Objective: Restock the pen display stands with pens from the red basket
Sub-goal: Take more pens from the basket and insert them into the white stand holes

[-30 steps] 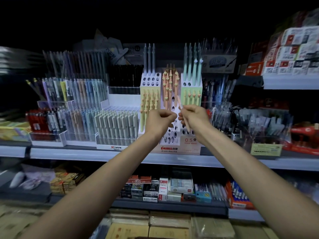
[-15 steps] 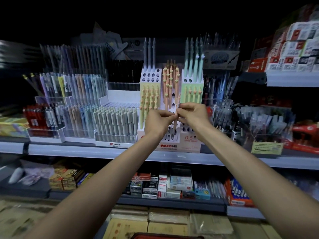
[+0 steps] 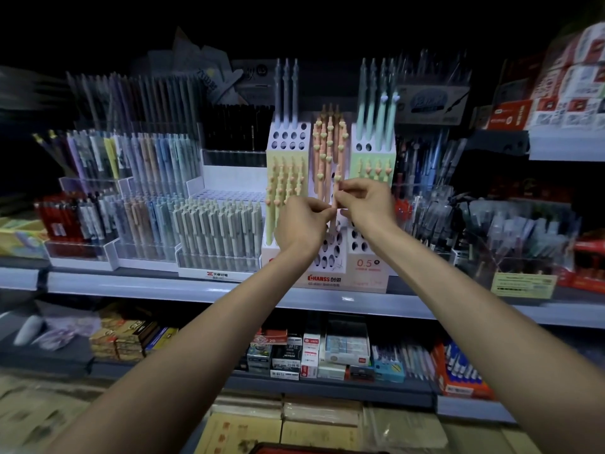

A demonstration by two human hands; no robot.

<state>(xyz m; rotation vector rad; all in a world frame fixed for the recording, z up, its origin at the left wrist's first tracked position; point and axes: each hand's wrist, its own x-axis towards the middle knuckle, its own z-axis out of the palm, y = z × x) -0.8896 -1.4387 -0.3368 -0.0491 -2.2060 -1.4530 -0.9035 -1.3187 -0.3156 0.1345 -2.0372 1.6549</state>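
I see left hand (image 3: 301,224) and right hand (image 3: 366,204) both pinching peach pen (image 3: 337,181); pen upright now, tilted before, at display stand (image 3: 366,267).

Only a thin red strip of the red basket (image 3: 320,449) shows at the bottom edge. The left hand (image 3: 299,226) and right hand (image 3: 368,204) cover the middle of the peach pen (image 3: 337,176) and part of the white stand (image 3: 368,267). The yellow box (image 3: 19,234) at the far left is blurry. The words on the yellow tag (image 3: 523,286) are too small to read.
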